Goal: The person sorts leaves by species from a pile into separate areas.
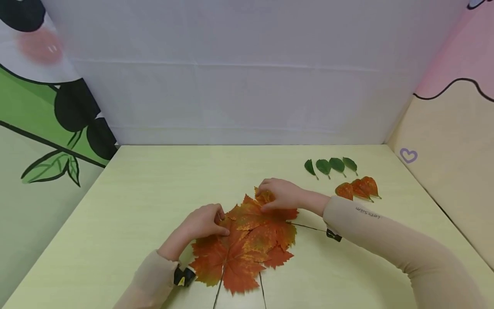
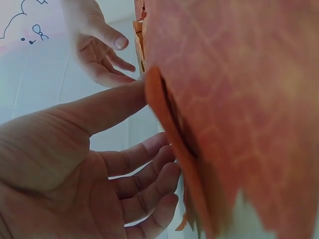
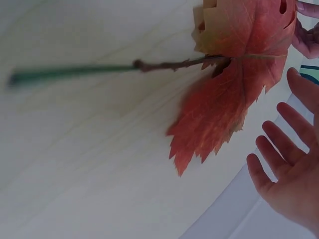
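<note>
Several large orange-red maple leaves (image 1: 241, 274) overlap in the middle of the table, their thin dark stems pointing to the front and right. My left hand (image 1: 200, 221) is at the pile's left edge. In the left wrist view, its thumb (image 2: 114, 107) touches a leaf edge (image 2: 174, 124), with a gap between thumb and loosely bent fingers. My right hand (image 1: 281, 193) is over the pile's upper right part. The right wrist view shows its spread, relaxed fingers (image 3: 274, 149) beside a red leaf (image 3: 219, 114) with a brown and green stem (image 3: 169, 65).
Several small green leaves (image 1: 323, 166) lie in a row at the back right of the pale table (image 1: 154, 171). Below them are three small orange leaves (image 1: 344, 191), close to my right sleeve (image 1: 386, 227). A whitish cloth wall (image 1: 247, 98) stands behind the table.
</note>
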The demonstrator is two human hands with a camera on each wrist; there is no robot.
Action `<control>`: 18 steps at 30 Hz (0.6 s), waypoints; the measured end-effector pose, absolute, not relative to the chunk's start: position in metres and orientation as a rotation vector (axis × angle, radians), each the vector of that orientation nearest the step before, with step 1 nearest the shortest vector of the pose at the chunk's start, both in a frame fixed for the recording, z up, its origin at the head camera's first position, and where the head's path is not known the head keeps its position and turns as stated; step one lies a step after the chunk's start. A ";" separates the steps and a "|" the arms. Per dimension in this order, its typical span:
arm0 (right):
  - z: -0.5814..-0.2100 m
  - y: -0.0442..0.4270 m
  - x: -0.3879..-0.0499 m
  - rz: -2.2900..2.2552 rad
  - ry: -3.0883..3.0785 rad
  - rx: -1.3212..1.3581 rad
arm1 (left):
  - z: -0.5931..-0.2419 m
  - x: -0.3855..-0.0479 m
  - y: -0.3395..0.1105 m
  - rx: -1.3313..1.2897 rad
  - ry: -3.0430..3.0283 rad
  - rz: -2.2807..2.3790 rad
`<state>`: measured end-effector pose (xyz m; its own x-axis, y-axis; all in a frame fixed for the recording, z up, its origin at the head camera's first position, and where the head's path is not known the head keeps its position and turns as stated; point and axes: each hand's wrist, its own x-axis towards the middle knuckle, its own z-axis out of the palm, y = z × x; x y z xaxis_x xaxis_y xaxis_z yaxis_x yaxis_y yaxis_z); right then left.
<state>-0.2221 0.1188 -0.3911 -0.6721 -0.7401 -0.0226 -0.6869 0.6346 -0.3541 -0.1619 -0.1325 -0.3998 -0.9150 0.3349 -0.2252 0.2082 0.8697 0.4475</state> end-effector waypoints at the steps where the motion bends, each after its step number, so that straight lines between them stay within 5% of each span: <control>1: -0.393 0.116 -0.223 -0.470 2.684 -1.188 | -0.400 -0.162 -0.132 0.408 2.745 0.608; 18: -0.393 0.093 -0.227 -0.406 2.616 -1.101 | -0.401 -0.163 -0.133 0.415 2.745 0.611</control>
<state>-0.2267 0.0934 -0.3931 -0.6734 -0.7258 -0.1406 -0.6491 0.6714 -0.3575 -0.1630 -0.1326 -0.4005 -0.9138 0.3392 -0.2235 0.2124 0.8680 0.4487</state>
